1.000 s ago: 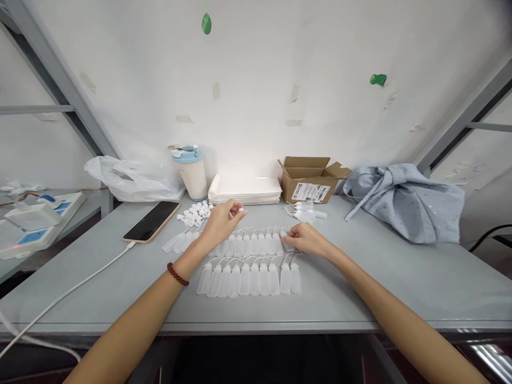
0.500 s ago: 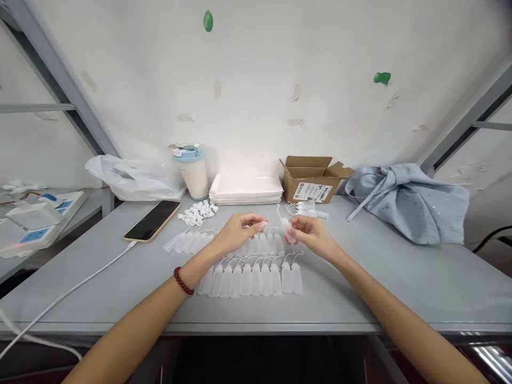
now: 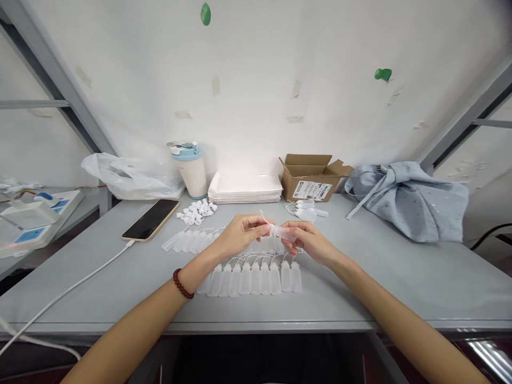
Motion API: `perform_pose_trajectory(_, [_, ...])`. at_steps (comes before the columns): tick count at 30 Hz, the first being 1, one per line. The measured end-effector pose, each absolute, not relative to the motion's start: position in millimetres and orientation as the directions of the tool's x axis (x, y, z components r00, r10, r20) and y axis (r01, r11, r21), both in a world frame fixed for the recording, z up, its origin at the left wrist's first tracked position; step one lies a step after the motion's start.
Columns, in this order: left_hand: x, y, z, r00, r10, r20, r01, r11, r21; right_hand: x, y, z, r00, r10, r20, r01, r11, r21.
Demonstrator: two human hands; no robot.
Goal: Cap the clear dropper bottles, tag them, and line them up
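Observation:
My right hand (image 3: 306,240) grips a small translucent bottle (image 3: 283,233), which lies nearly level with its neck pointing left. My left hand (image 3: 244,233) is pinched at the neck of that bottle; whatever is between its fingertips is too small to make out. A thin white tube rises from the neck area. Below the hands, a row of similar bottles (image 3: 256,278) lies side by side on the grey table (image 3: 340,298). Another row (image 3: 192,241) lies behind, partly covered by my hands. White caps (image 3: 197,212) are heaped at the back left.
A phone (image 3: 151,220) on a cable, a plastic bag (image 3: 136,178) and a tumbler (image 3: 192,173) stand left. Folded white sheets (image 3: 245,189), a cardboard box (image 3: 310,181), more bottles (image 3: 306,212) and a grey-blue cloth bag (image 3: 412,202) line the back and right.
The bottle in my right hand has tipped from upright to nearly level, its neck turned left. My hands have come together, and my left fingers now meet the bottle's neck.

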State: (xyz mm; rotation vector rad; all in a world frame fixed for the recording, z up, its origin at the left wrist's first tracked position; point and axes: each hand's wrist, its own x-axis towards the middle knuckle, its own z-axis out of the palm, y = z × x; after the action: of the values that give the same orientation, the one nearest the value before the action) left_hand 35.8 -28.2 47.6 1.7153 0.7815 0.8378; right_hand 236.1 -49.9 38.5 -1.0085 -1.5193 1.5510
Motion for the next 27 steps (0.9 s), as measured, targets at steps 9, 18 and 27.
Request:
perform_pose_trajectory(9, [39.9, -31.0, 40.8, 0.483, 0.862, 0.153, 0.212, -0.284, 0.935, 234.9, -51.9, 36.5, -0.433, 0.901, -0.008, 0.155, 0.066, -0.986])
perform_pose_trajectory(18, [43.9, -31.0, 32.3, 0.531, 0.842, 0.098, 0.155, -0.210, 0.965, 233.3, -53.2, 37.5, -0.410, 0.911, -0.044, 0.289, 0.084, -0.954])
perform_pose_trajectory(27, [43.9, -36.5, 33.1, 0.497, 0.834, 0.241, 0.134, -0.348, 0.928, 236.3, -49.7, 33.6, -0.533, 0.829, -0.172, 0.056, -0.169, -0.984])
